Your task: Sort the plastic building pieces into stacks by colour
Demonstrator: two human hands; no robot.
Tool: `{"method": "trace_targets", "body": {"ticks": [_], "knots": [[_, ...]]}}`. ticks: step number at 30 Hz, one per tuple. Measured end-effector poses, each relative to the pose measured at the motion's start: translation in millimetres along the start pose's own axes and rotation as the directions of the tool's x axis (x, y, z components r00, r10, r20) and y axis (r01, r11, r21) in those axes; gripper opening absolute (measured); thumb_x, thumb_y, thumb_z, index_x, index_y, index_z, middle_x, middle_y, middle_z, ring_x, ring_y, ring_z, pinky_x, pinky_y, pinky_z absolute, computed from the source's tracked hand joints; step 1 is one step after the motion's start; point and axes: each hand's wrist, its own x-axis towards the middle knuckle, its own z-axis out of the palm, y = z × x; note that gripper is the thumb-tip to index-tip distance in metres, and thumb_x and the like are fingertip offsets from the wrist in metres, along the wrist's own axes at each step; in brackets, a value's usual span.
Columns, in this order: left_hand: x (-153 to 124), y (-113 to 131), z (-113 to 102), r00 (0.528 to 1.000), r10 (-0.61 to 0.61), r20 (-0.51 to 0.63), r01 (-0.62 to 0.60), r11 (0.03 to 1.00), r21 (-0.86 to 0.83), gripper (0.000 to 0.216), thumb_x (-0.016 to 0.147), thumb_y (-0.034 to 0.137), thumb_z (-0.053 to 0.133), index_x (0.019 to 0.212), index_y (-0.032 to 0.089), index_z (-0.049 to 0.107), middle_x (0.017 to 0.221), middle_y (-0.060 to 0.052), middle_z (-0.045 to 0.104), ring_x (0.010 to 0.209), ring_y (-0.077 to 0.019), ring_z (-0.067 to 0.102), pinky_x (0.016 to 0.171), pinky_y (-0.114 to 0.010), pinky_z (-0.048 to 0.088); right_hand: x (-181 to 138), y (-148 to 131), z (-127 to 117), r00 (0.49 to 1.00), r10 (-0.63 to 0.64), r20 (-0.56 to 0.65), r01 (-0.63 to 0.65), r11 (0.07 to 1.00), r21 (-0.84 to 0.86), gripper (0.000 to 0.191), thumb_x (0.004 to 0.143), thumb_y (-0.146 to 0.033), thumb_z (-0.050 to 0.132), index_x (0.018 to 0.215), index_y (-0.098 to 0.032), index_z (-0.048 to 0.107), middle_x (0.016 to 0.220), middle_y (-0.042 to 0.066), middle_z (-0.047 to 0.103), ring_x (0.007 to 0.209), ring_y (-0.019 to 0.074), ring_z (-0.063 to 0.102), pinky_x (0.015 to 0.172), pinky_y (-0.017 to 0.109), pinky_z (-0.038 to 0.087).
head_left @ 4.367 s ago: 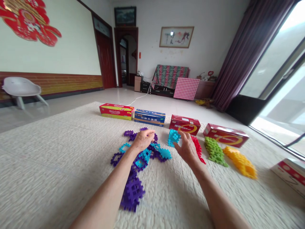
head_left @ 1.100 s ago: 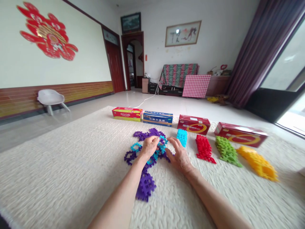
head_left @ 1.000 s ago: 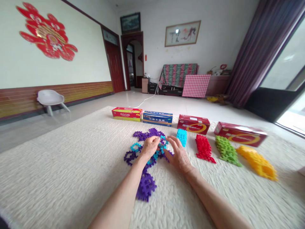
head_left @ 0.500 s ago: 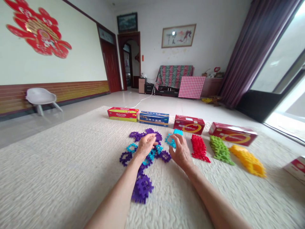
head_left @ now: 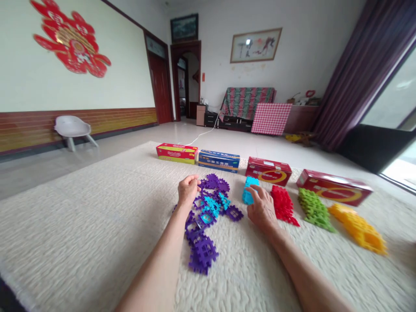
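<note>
A loose pile of purple and cyan interlocking plastic tiles (head_left: pixel 208 210) is spread on the cream rug (head_left: pixel 81 225). My left hand (head_left: pixel 187 189) hovers at the pile's far left edge. Its fingers are curled in against the thumb, and what they hold, if anything, is hidden. Just right of the pile stands a small stack of cyan tiles (head_left: pixel 247 190). My right hand (head_left: pixel 261 209) lies on the rug next to it, fingers stretched out and fingertips touching the stack's near side. A single large purple tile (head_left: pixel 203 253) sits nearest to me.
Sorted rows of red tiles (head_left: pixel 283 203), green tiles (head_left: pixel 313 209) and yellow tiles (head_left: pixel 357 227) lie to the right. Behind them stand a red-yellow box (head_left: pixel 177 153), a blue box (head_left: pixel 219 160) and two red boxes (head_left: pixel 268 170) (head_left: pixel 334 187). A white chair (head_left: pixel 72 128) stands by the left wall.
My right hand carried a cyan tile from the pile to the cyan stack and let it go. My left hand shifted toward the pile's far left edge.
</note>
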Motion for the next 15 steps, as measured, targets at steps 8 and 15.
{"method": "trace_targets", "body": {"ticks": [8, 15], "knots": [[4.6, -5.1, -25.7, 0.994, 0.101, -0.034, -0.04, 0.647, 0.762, 0.035, 0.08, 0.017, 0.05, 0.109, 0.023, 0.069, 0.111, -0.01, 0.07, 0.105, -0.0238, 0.063, 0.086, -0.03, 0.047, 3.6, -52.0, -11.9, 0.954, -0.295, 0.058, 0.254, 0.893, 0.371, 0.034, 0.085, -0.013, 0.045, 0.117, -0.019, 0.054, 0.116, 0.01, 0.062, 0.107, 0.022, 0.057, 0.092, 0.038, 0.047], [0.8, -15.8, -28.0, 0.997, -0.01, 0.082, -0.067, 0.478, 0.876, 0.035, 0.077, 0.014, 0.053, 0.108, 0.021, 0.068, 0.116, -0.012, 0.067, 0.111, -0.0233, 0.059, 0.09, -0.028, 0.043, -4.7, -81.2, -11.4, 0.896, -0.352, 0.27, 0.288, 0.925, 0.248, 0.035, 0.088, -0.02, 0.048, 0.123, -0.021, 0.053, 0.129, 0.011, 0.058, 0.127, 0.0318, 0.042, 0.1, 0.055, 0.033]]}}
